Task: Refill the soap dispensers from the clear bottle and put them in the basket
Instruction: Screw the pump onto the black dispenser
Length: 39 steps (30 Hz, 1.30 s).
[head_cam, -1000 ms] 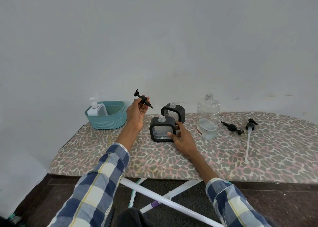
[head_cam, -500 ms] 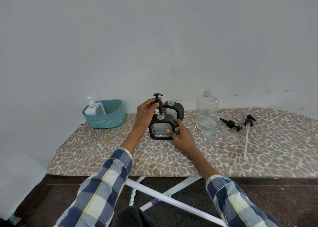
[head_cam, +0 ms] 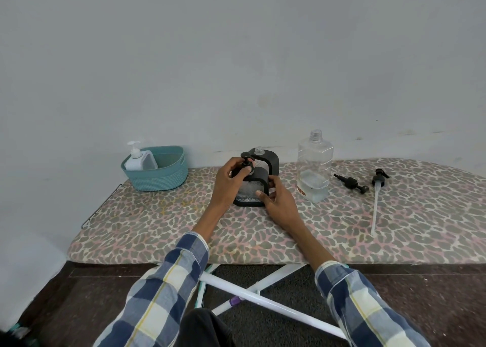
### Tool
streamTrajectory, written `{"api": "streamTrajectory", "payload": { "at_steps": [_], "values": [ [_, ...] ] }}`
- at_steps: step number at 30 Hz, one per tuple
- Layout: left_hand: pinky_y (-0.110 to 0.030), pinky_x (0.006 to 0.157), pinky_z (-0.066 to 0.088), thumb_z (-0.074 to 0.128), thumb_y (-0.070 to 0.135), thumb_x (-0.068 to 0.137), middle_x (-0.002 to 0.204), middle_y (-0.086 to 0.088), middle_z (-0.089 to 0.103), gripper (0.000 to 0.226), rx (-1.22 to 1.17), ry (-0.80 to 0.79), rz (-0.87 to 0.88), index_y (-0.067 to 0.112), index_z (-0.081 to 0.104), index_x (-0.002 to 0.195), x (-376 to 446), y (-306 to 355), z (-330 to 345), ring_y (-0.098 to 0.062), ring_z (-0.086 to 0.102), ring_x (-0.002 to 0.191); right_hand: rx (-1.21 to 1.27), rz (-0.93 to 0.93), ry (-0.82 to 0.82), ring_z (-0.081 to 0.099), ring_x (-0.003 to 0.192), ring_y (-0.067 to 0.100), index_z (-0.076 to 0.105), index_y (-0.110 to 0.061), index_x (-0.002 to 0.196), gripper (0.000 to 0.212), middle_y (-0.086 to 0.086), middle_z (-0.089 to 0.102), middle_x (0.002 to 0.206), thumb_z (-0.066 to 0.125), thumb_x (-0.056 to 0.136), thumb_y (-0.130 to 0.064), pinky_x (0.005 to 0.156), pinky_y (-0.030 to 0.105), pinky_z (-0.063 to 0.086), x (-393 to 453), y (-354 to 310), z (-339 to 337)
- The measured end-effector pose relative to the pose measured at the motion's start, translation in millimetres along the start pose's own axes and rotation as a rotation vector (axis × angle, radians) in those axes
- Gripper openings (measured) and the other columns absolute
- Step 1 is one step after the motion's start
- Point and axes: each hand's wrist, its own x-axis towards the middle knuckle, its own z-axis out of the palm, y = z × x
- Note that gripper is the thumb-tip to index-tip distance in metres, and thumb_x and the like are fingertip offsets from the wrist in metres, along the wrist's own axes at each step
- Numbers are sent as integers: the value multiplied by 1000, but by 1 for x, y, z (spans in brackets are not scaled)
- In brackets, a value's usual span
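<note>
My left hand (head_cam: 228, 178) has come down from mid-air: the black pump (head_cam: 246, 161) it held tilted above the tabletop (head_cam: 168, 231) a second ago now stands upright in the neck of the near black dispenser (head_cam: 252, 189), just left of the frame's centre. My fingers curl over the pump's collar from the left, thumb in front, forearm rising from the lower middle of the frame. My right hand (head_cam: 276, 202) grips the dispenser's right side, thumb laid across its lower front face, fingers wrapped behind the edge. The pump's long axis runs vertical; its nozzle points left.

The second black dispenser (head_cam: 265, 160) stands just behind, its neck uncapped. To the right stands the clear bottle (head_cam: 314, 168), upright, open-topped, with liquid low inside. Further right lie two loose pumps: a short one (head_cam: 351, 183) and one with a long white tube (head_cam: 376, 199) running toward me. At the left, the teal basket (head_cam: 160, 181) holds a white dispenser (head_cam: 139, 160).
</note>
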Motion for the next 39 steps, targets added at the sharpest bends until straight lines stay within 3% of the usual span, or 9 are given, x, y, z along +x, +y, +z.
{"api": "streamTrajectory", "payload": {
  "at_steps": [9, 15, 19, 24, 28, 30, 32, 36, 39],
  "values": [
    [-43, 98, 62, 79, 27, 100, 108, -1, 80, 22, -21, 15, -10, 23, 68, 119, -2, 1, 3, -17, 76, 106, -37, -14, -13, 67, 94, 16, 47, -18, 144, 52, -5, 65, 115, 69, 102, -38, 81, 36, 55, 1, 1, 1],
    [-54, 108, 55, 57, 29, 110, 115, 3, 79, 14, 0, 14, -54, 31, 70, 115, -1, -9, -8, -19, 73, 114, -43, -8, -30, 65, 88, 9, 46, -18, 145, 50, -7, 62, 118, 68, 103, -35, 78, 32, 51, 0, -2, 0],
    [-51, 112, 53, 50, 41, 111, 123, 6, 78, 34, -31, -37, -52, 26, 77, 125, -9, -5, -4, -16, 71, 121, -48, -13, -34, 62, 87, 4, 46, -18, 146, 49, -6, 63, 120, 67, 104, -33, 70, 17, 44, -1, -3, 0],
    [-34, 97, 57, 72, 43, 103, 117, 6, 77, 29, 13, -5, -17, 26, 71, 126, -10, -4, 4, -9, 72, 112, -21, -21, -32, 66, 103, 16, 47, -17, 143, 46, 3, 67, 130, 67, 104, -31, 78, 27, 48, -1, -3, 0],
    [-49, 106, 56, 67, 32, 108, 118, -1, 77, 25, -53, 16, -37, 27, 52, 127, -9, -9, 2, -19, 74, 115, -23, -23, -34, 65, 105, 16, 47, -16, 144, 47, 3, 66, 132, 67, 104, -30, 73, 20, 46, -1, -3, 0],
    [-54, 109, 54, 54, 27, 113, 118, -3, 76, 8, -50, 25, -31, 26, 56, 121, -9, -11, -2, -23, 72, 116, -27, -20, -33, 64, 104, 15, 47, -16, 144, 46, 3, 66, 132, 66, 104, -30, 76, 24, 46, -1, -3, 0],
    [-56, 108, 53, 47, 37, 114, 117, -2, 74, 18, -43, 29, -25, 30, 64, 115, -11, -8, -2, -26, 69, 116, -26, -19, -31, 64, 104, 14, 47, -17, 143, 46, 3, 66, 131, 66, 104, -30, 76, 23, 45, -1, -3, 1],
    [-41, 91, 54, 59, 53, 108, 103, 1, 72, 28, 13, -4, 30, 26, 69, 107, -13, -6, 8, -18, 68, 100, -9, -19, -35, 66, 106, 17, 46, -18, 143, 45, 3, 66, 131, 66, 104, -31, 80, 27, 47, -2, -3, 1],
    [-34, 92, 58, 71, 49, 102, 110, 7, 74, 26, 53, 10, 53, 27, 69, 116, -10, -11, 10, -12, 70, 107, -11, -22, -38, 67, 109, 21, 46, -18, 143, 46, 4, 66, 131, 66, 104, -32, 82, 30, 47, -2, -2, 1]
  ]
}}
